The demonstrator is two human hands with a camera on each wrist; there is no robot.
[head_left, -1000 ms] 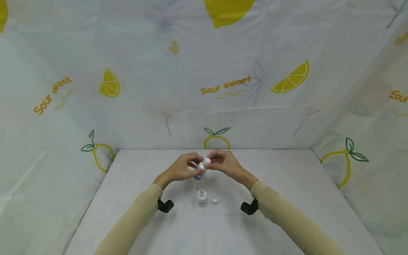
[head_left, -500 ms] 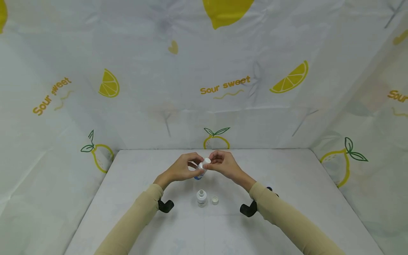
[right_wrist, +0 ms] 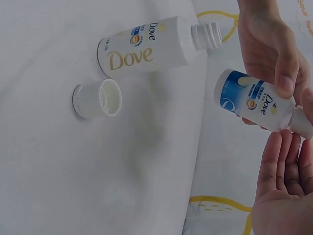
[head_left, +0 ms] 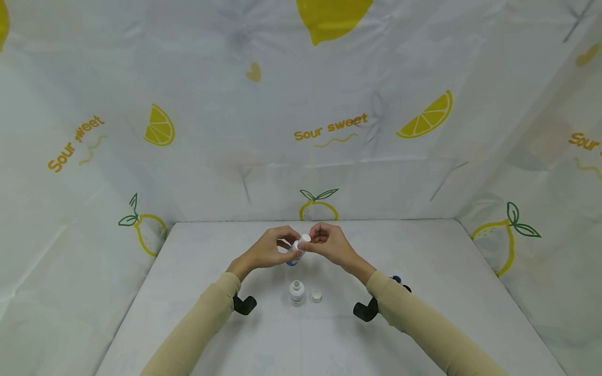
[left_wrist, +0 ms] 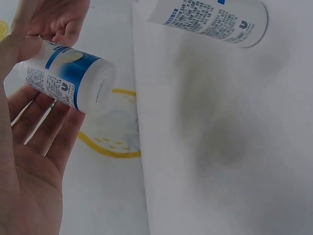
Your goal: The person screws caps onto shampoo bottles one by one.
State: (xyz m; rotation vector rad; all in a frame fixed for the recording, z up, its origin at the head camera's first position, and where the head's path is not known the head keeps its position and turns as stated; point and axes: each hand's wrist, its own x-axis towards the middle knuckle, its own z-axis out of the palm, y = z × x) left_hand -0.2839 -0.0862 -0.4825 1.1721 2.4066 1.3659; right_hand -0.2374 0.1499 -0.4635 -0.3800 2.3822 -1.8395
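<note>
In the head view my left hand (head_left: 268, 249) grips a small white Dove bottle (right_wrist: 252, 100) with a blue label, tilted above the table. Its thumb lies along one side in the right wrist view. My right hand (head_left: 333, 247) pinches the white cap (head_left: 305, 238) at the bottle's upper end. Nearer to me, a larger white Dove bottle (head_left: 297, 294) stands upright with its threaded neck uncovered. Right beside it is a loose white cap (right_wrist: 95, 99), its hollow side up.
The white table (head_left: 197, 334) meets a lemon-print sheet (head_left: 226, 130) at the back and both sides. Black devices sit at both wrists, the left one (head_left: 244, 305) and the right one (head_left: 366, 310) hanging inward over the table.
My right hand has turned slightly at the cap, and its forearm has rolled, showing more dark parts beside the sleeve. The left hand, standing bottle and loose cap keep their places.
</note>
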